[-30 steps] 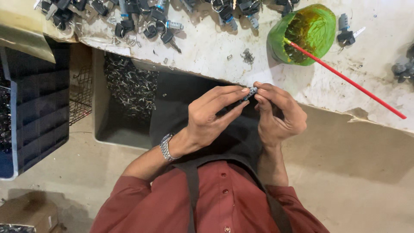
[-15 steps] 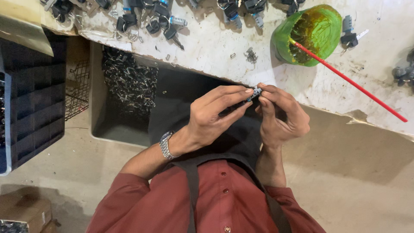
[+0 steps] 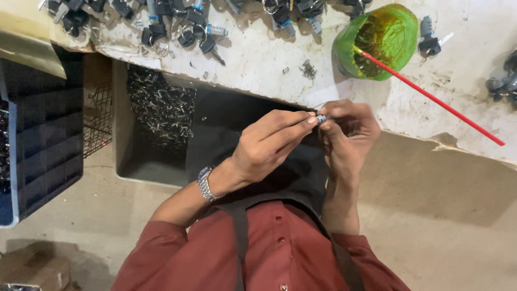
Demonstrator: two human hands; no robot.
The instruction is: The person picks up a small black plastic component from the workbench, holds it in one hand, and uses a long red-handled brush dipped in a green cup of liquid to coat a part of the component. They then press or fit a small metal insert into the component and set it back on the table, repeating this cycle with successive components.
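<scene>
Both hands meet just off the near edge of the workbench (image 3: 258, 64), over the person's lap. Left hand (image 3: 269, 145) has thumb and forefinger stretched out and pinched on a small silvery metal part (image 3: 321, 118); right hand (image 3: 347, 132) is curled around the same part from the other side, fingertips closed on it. The part is too small and partly covered to tell its exact shape. A metal wristwatch (image 3: 205, 184) sits on the left wrist. Dark apron (image 3: 253, 124) across the lap under the hands, red shirt (image 3: 269, 253) below. On the bench, just beyond the right hand, a green plastic bowl (image 3: 390, 37) with brownish residue inside; a red stick (image 3: 431, 97) rests in it and slants out toward the right edge. Along the far edge, a scatter of dark key-and-lock pieces (image 3: 183, 27); more grey ones at the right edge (image 3: 503, 81). Below the bench's left part, an open bin (image 3: 124, 140) holding a heap of small metal pieces (image 3: 161, 108). Dark blue crate (image 3: 43, 129) further left on the floor.
</scene>
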